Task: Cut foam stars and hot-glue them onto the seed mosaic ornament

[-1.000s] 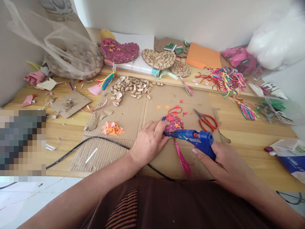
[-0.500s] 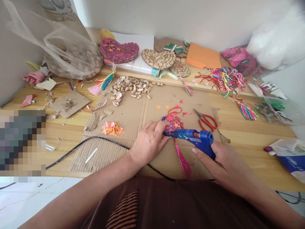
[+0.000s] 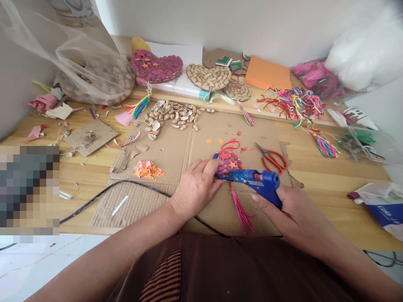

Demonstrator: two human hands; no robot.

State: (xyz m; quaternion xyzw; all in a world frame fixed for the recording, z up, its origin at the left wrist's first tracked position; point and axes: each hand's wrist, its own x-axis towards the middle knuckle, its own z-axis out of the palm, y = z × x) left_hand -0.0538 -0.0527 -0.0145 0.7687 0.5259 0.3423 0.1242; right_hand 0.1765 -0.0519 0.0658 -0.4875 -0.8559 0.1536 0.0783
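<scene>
My right hand (image 3: 294,212) is wrapped round the handle of a blue hot glue gun (image 3: 267,181), its nozzle pointing left. At the nozzle end is my left hand (image 3: 197,182), thumb and fingers pinched together; what they hold there is hidden. Partly behind both lies a small peanut-shell ornament (image 3: 224,158), coloured pink, purple and red, with red and orange stars on it. A red cord loop (image 3: 231,144) extends from its top and a pink tassel (image 3: 242,212) from below. Loose orange stars (image 3: 214,141) rest just beyond it.
Red-handled scissors (image 3: 274,161) lie right of the ornament on the cardboard (image 3: 176,147). Peanut shells (image 3: 174,114), paper scraps (image 3: 147,169) and a black cable (image 3: 103,192) are to the left. Peanut hearts (image 3: 209,76) and coloured tassels (image 3: 299,105) stand along the back.
The view has shifted very slightly. Both hands, the glue gun and the ornament keep practically the same places relative to each other.
</scene>
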